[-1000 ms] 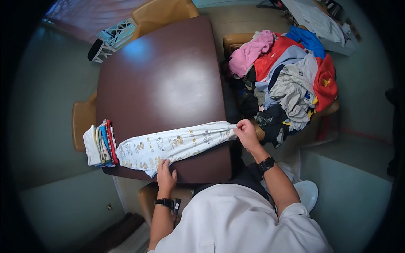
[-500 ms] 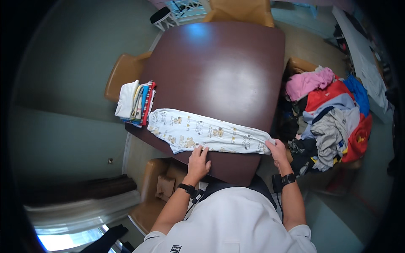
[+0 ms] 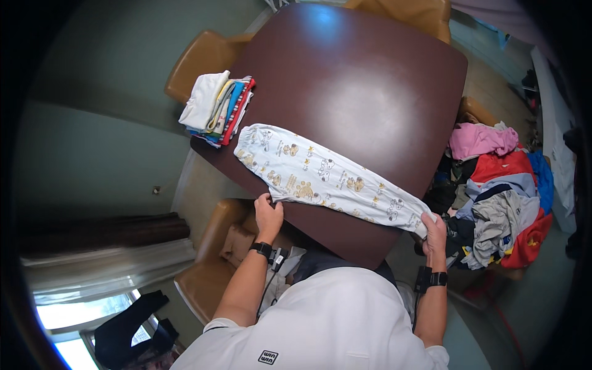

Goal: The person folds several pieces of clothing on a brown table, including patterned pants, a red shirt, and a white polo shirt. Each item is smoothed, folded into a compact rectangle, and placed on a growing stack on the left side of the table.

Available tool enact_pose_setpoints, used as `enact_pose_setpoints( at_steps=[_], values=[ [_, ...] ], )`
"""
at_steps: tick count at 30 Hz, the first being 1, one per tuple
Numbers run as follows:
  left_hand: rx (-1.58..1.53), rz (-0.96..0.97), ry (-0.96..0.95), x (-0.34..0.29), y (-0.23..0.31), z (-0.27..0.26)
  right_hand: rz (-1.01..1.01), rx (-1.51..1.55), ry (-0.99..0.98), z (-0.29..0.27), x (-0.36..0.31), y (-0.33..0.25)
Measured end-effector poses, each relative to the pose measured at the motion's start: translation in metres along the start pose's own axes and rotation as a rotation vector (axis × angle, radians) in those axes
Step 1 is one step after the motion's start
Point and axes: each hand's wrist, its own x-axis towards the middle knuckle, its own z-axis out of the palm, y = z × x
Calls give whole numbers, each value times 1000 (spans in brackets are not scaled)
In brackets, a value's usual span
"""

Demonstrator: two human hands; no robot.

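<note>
1. Nearest is the wearer's white shirt [image 3: 320, 320]; near and to the left stands a tan chair [image 3: 197, 288], its seat partly under the left forearm's side of the scene.

2. The left hand [image 3: 269, 221] is at the near edge of the table, fingers bent in at the low point of the cloth's near side; whether they pinch the fabric or only touch it, I cannot tell.

3. The right hand [image 3: 435, 234] is closed on the cuff at the right end, thumb on top; that end reaches past the table's edge.

4. Between and beyond the hands lie the printed white trousers [image 3: 333, 179], doubled lengthwise, waistband to the left and cuff to the right, slanting across the near side of the dark table [image 3: 370, 49]; to do this well, I would keep a light, even pull between both ends, line up the two layers along the near edge, and smooth toward the cuff; too hard a tug could drag the waistband askew.

5. Farther left, just beyond the waistband, a folded stack [image 3: 206, 105] sits at the table's edge; care is wise there, since a sweeping sleeve of cloth could nudge it.

6. To the right, off the table, is a loose clothes heap [image 3: 502, 203]; farther off stand a left chair [image 3: 200, 65] and a far chair [image 3: 413, 15].
</note>
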Motion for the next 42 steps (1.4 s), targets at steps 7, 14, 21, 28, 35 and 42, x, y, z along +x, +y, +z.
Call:
enact_pose_setpoints(
  at_steps=[7,14,21,28,35,42],
  values=[
    [-385,-43,107,23,9,-20,-26,-68,73,7,-24,-17],
    [157,54,-491,18,-39,-36,-2,-253,207,-8,-14,-7],
    [73,256,-256,82,21,-66,6,-184,257,-9,-26,-15],
    [201,350,-122,186,6,33,-59,-354,458,-8,-49,-9],
    [309,532,-144,239,42,48,45,-483,592,15,-89,2],
    [398,510,-259,263,85,33,61,-360,526,29,-83,42]
  ],
)
